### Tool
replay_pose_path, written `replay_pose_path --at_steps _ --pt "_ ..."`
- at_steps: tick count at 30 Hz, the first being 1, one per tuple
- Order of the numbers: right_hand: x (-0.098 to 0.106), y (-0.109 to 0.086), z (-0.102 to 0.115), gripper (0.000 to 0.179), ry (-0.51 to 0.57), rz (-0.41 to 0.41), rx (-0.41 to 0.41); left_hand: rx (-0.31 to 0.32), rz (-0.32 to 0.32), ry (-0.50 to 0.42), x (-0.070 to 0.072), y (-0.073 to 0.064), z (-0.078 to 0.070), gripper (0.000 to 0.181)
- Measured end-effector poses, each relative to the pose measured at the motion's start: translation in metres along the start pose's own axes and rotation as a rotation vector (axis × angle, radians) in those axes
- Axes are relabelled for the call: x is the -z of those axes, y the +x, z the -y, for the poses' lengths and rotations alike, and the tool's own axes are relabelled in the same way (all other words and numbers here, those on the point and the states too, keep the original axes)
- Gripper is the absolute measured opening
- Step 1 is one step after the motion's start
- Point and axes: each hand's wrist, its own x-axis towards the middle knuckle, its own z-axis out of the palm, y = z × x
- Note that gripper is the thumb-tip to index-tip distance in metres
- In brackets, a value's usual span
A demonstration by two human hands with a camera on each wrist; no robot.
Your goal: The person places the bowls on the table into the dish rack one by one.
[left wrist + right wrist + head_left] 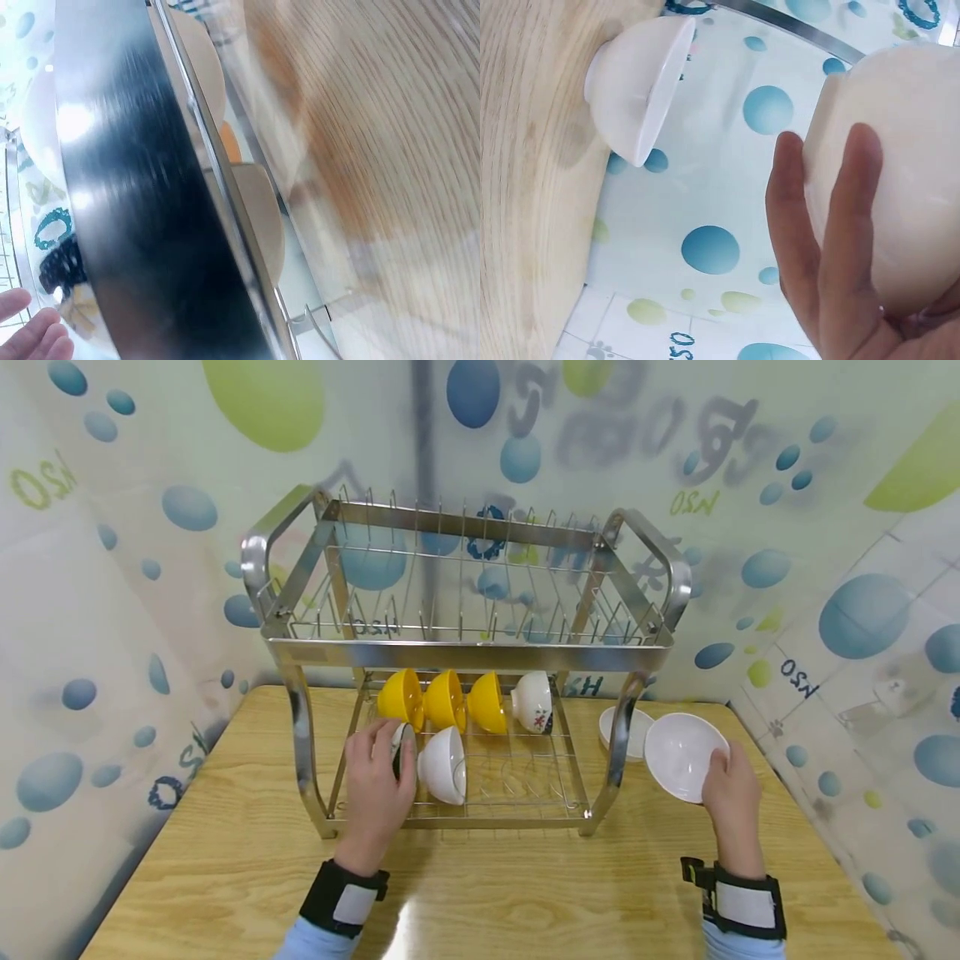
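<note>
On the lower shelf of a metal dish rack point(468, 653), my left hand point(378, 781) grips a white bowl with a dark patch point(403, 750) at the front left. Its fingers are around the bowl and hide most of it. Right beside it, a plain white bowl point(444, 766) stands on its side. My right hand point(731, 789) holds another white bowl point(682, 757) by its rim, right of the rack, with the fingers point(847, 217) spread under its outside. Behind that one, a white bowl point(641, 90) sits on the wooden table, partly hidden by the rack's leg.
Along the back of the lower shelf, three yellow bowls point(402, 700) and a white flowered bowl point(534, 702) stand on their sides. The wire upper shelf point(465, 585) overhangs them. Patterned sheets point(862, 610) enclose the table point(540, 893) at the back and sides.
</note>
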Motion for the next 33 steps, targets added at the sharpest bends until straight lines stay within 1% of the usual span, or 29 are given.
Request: replay_pose_path --at_steps 1,3,5,8,13,17,21,25,28,33 --pt "0.000 -0.002 0.000 0.045 0.001 -0.007 0.005 -0.001 -0.002 -0.004 -0.001 0.000 -0.001 0.031" --pt "0.000 -0.006 0.001 0.047 0.009 0.005 0.002 -0.007 -0.015 -0.017 -0.003 0.000 -0.002 0.031" --pt "0.002 -0.011 0.003 0.050 0.031 0.034 -0.004 -0.004 -0.020 -0.027 -0.005 0.000 -0.004 0.031" --pt "0.004 -0.017 0.006 0.053 0.034 0.069 -0.019 0.008 -0.017 -0.035 -0.008 0.000 -0.009 0.031" --pt "0.006 -0.023 0.010 0.051 0.017 0.070 0.000 0.035 -0.001 -0.058 -0.013 0.000 -0.020 0.031" --pt "0.008 -0.029 0.015 0.052 0.013 0.092 0.014 0.050 0.016 -0.082 -0.017 0.002 -0.028 0.030" --pt "0.009 -0.034 0.022 0.052 0.012 0.109 0.022 0.066 0.034 -0.092 -0.020 0.003 -0.034 0.030" --pt "0.010 -0.039 0.026 0.052 0.012 0.118 0.037 0.068 0.042 -0.097 -0.022 0.003 -0.038 0.029" --pt "0.011 -0.043 0.029 0.053 0.019 0.139 0.040 0.065 0.042 -0.106 -0.023 0.003 -0.041 0.029" --pt "0.013 -0.051 0.033 0.055 0.027 0.185 0.044 0.080 0.057 -0.122 -0.024 0.002 -0.045 0.029"
